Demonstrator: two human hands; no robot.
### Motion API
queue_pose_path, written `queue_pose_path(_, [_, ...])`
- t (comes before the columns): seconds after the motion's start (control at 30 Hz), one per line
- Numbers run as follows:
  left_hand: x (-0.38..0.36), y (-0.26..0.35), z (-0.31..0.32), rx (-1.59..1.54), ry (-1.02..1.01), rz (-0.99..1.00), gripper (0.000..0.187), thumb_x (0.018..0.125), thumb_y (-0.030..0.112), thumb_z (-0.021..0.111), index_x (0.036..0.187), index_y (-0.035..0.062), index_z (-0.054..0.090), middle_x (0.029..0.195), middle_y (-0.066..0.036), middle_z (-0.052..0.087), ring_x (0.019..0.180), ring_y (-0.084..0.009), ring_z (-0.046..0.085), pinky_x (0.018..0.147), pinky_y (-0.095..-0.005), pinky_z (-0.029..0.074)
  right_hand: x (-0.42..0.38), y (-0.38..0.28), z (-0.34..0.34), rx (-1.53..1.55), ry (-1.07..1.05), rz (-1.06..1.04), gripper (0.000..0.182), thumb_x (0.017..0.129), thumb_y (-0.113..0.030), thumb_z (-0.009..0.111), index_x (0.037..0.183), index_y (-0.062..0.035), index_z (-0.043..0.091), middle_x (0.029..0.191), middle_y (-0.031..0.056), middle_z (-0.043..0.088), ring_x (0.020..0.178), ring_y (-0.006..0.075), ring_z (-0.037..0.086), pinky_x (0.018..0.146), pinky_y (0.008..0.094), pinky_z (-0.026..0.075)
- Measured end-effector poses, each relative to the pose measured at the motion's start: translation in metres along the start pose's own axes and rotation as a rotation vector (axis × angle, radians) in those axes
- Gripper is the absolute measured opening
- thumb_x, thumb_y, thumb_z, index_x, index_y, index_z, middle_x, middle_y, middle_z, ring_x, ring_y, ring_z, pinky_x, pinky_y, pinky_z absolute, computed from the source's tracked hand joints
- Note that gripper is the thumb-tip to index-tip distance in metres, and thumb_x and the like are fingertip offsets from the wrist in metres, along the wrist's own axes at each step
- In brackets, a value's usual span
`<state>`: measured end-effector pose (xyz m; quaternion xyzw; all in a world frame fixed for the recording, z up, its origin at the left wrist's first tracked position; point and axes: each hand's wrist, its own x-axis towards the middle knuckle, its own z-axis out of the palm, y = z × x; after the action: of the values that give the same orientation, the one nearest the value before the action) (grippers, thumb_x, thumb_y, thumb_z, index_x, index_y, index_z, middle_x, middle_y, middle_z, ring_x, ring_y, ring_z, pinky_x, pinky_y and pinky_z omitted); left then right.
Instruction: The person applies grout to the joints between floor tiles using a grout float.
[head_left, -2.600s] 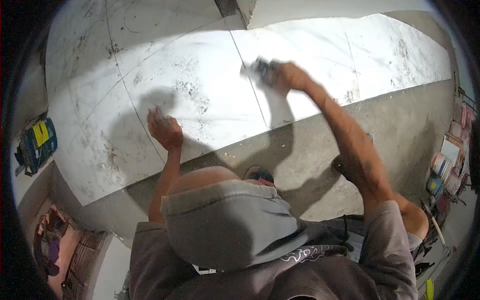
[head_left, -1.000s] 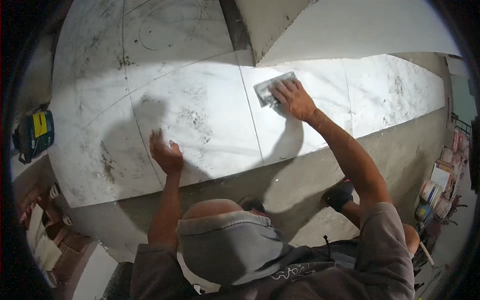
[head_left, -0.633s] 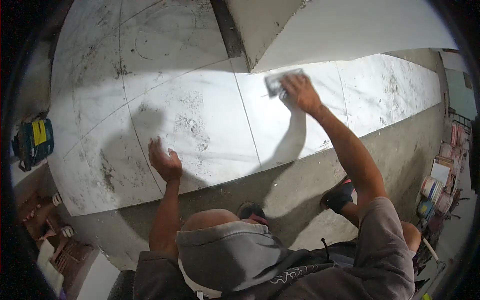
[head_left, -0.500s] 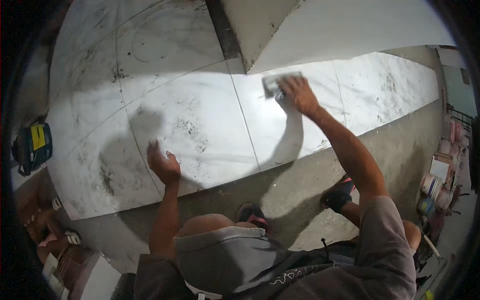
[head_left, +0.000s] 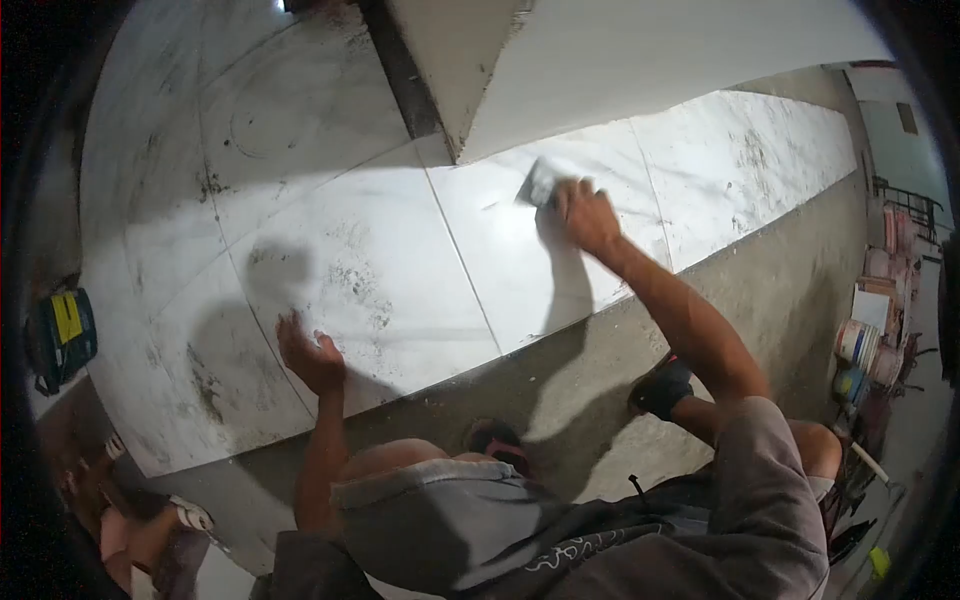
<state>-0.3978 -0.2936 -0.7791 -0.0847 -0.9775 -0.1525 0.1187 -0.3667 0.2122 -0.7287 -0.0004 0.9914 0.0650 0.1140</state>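
Since half a second ago, the flat trowel (head_left: 540,182) in the right hand (head_left: 592,215) has swung to a steeper slant, and the whole view has shifted. The trowel is at one o'clock, over the white tiles (head_left: 400,270), near the wall corner (head_left: 457,150) at twelve; blur hides whether it touches. Right fingers grip it. The left hand (head_left: 315,355), at eight o'clock, is empty, fingers loosely parted. The step in hand seems to be sweeping the tile; another stroke would call for a level blade and even pressure.
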Motion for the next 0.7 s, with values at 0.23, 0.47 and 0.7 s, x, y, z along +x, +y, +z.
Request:
queue_pose_path(0.23, [-0.001, 0.001, -0.002, 0.046, -0.001, 0.041, 0.058, 0.082, 0.006, 0.057, 0.140, 0.0068, 0.046, 0.142, -0.020, 0.045, 0.133, -0.0389, 0.040, 0.110, -0.0507, 0.030, 0.015, 0.015, 0.004, -0.043, -0.090, -0.015, 0.035, 0.092, -0.015, 0.048, 0.121, 0.0050, 0.054, 0.114, 0.0198, 0.056, 0.103, 0.0341, 0.057, 0.075, 0.0470, 0.054])
queue_pose_path(0.47, [0.000, -0.003, 0.002, 0.020, -0.033, 0.012, 0.059, 0.083, 0.006, 0.056, 0.141, 0.0061, 0.044, 0.144, -0.020, 0.043, 0.134, -0.0379, 0.039, 0.111, -0.0499, 0.029, -0.001, 0.084, 0.023, -0.058, 0.080, -0.007, 0.050, 0.090, -0.017, 0.052, 0.139, -0.0063, 0.045, 0.135, 0.0176, 0.049, 0.123, 0.0334, 0.049, 0.106, 0.0504, 0.037])
queue_pose_path(0.7, [-0.001, -0.004, -0.001, 0.054, -0.037, 0.071, 0.060, 0.083, 0.007, 0.054, 0.142, 0.0062, 0.042, 0.146, -0.019, 0.041, 0.136, -0.0370, 0.037, 0.112, -0.0502, 0.028, 0.014, 0.131, 0.033, 0.122, 0.194, 0.085, 0.050, 0.090, -0.014, 0.053, 0.139, -0.0169, 0.048, 0.139, 0.0129, 0.050, 0.129, 0.0310, 0.046, 0.111, 0.0505, 0.030])
